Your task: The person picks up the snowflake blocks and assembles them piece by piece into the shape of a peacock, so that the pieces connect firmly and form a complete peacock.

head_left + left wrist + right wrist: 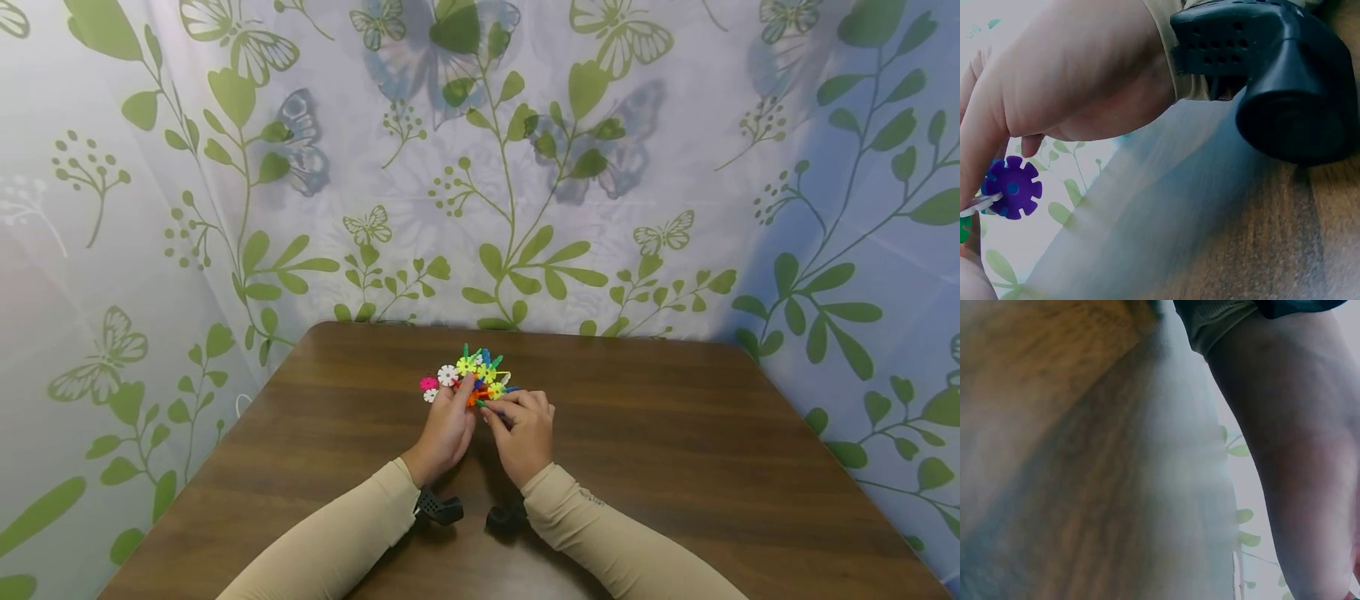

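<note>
1. Your left hand (446, 429) grips a cluster of colourful plastic flowers (467, 365), its thumb laid over the front
2. Your right hand (528, 429) pinches a small green piece (482, 403) between thumb and forefinger, at the cluster's lower edge
3. You have the cluster over the brown table (660, 433), a leafy curtain (517, 167) beyond
4. Your left wrist view shows a purple notched disc (1015, 189) beside the fingers

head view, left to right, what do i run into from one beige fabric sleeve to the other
Beige fabric left sleeve, bright pink notched plastic disc, larger white notched plastic disc, leftmost yellow notched plastic disc, bare right hand, beige fabric right sleeve.
</note>
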A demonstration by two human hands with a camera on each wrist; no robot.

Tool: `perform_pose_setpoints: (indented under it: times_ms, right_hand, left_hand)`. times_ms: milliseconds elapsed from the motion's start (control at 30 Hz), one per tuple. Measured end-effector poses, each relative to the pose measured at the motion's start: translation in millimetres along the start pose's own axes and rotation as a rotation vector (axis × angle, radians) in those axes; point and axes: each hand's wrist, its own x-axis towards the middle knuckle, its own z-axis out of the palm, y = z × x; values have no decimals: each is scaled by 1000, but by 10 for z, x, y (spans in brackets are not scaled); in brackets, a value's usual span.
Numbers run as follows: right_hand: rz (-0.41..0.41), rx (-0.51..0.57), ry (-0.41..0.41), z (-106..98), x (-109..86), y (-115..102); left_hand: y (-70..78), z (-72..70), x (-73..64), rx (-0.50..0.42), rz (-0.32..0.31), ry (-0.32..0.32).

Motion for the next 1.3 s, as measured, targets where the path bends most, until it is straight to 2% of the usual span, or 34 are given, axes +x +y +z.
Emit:
perform_pose_setpoints:
  times_ms: [200,433,667,933,1067,1300]
  right_hand:
    - [-41,-19,15,-1,-8,-2]
    - [-99,-6,43,13,-17,16]
    - [-131,1,21,13,5,19]
    - [-185,-41,-33,-10,29,12]
    - [-219,-59,-35,-21,36,14]
    - [-228,-55,-35,-41,42,15]
  left_hand:
    - [-42,27,-7,-29,-16,20]
    - [-111,51,-36,-84,2,10]
    - [-91,63,-30,-146,-9,-3]
    - [-64,46,-34,-130,21,16]
    - [-66,48,-40,-114,26,26]
    - [-84,74,-34,-117,35,45]
